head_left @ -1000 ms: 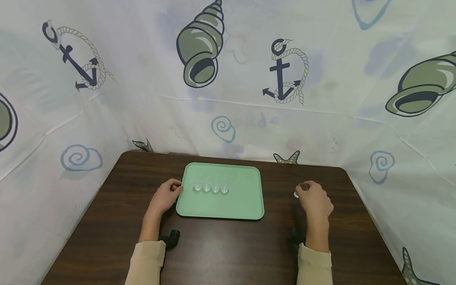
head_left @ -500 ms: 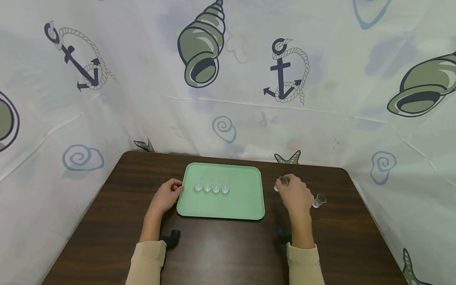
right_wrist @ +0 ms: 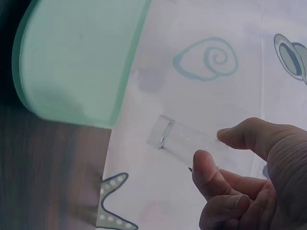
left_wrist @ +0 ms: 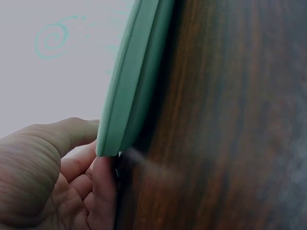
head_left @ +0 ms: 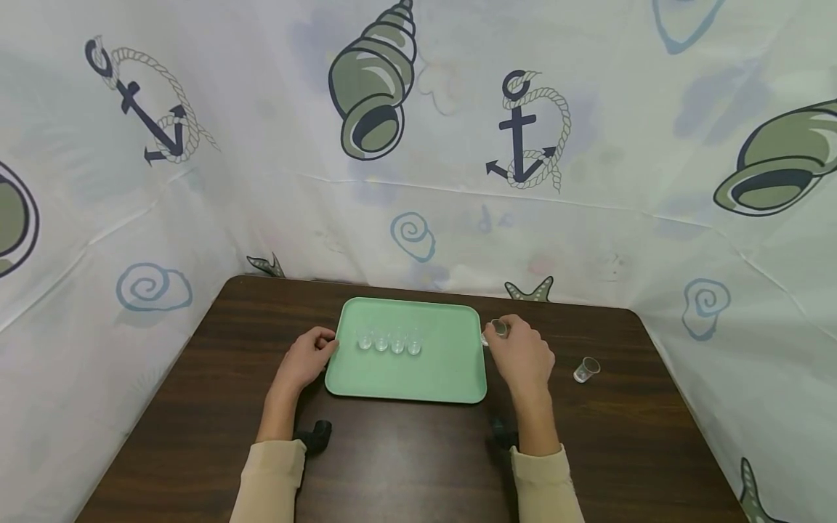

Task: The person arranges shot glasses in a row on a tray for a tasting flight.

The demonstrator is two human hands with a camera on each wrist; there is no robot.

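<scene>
My right hand [head_left: 522, 356] pinches a clear shot glass [right_wrist: 180, 141] between thumb and fingers, just off the right edge of the green tray [head_left: 445, 378]. In the right wrist view its thick base points toward the tray's corner. My left hand [head_left: 306, 359] holds the tray's left rim; the left wrist view has the thumb at the upper side of the rim [left_wrist: 125, 91] and curled fingers below it. Several small clear glasses [head_left: 397, 344] stand in a row across the tray's middle. Another shot glass [head_left: 586, 370] is on the table, right of my right hand.
The dark wood-grain table [head_left: 392, 465] has rounded far corners. A pale cloth [head_left: 451, 160] printed with shells, anchors and starfish hangs behind it and on both sides. A black wrist device [head_left: 317, 437] juts out by the left wrist.
My right hand has carried the shot glass leftward, from the right of the table to the tray's edge. The other shot glass on the right has come into view. The left hand stays in place.
</scene>
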